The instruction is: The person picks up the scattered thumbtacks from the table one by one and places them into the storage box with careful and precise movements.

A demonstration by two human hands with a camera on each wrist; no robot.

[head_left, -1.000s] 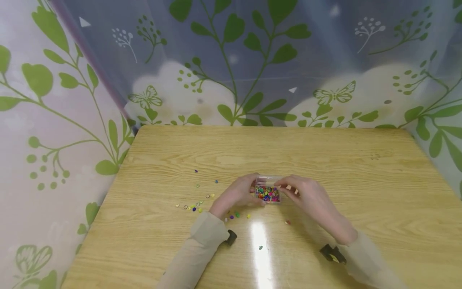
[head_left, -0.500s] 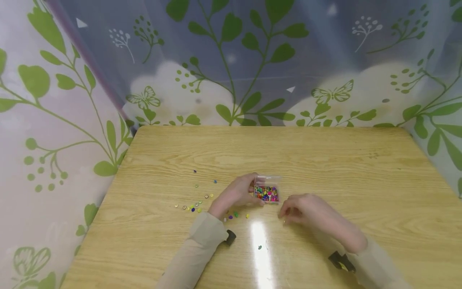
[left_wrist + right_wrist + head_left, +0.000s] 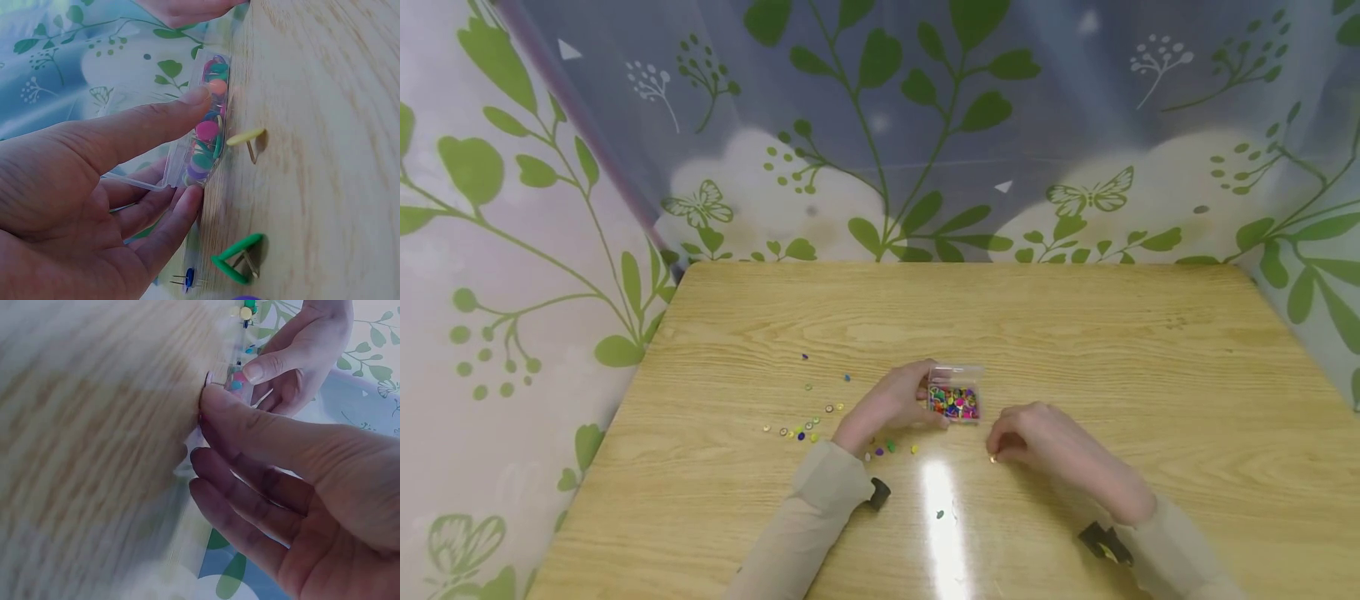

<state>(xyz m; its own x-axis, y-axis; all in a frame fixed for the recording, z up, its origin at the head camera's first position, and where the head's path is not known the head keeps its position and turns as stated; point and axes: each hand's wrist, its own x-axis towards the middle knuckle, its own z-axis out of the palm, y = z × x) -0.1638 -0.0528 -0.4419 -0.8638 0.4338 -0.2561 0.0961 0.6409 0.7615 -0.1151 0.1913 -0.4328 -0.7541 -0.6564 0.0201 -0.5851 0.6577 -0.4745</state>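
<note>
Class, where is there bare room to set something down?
Free: the table right of the right hand, and between the box and the patterned backdrop. Crowded: left of the left hand and beside its wrist, among scattered thumbtacks.

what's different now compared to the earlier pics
The right hand has moved from the box's right edge toward the person, down to the table, where its fingertips are at a lone tack; whether it is gripped is unclear. Unchanged: the left hand holds the open clear box, and the other scattered tacks lie in place.
</note>
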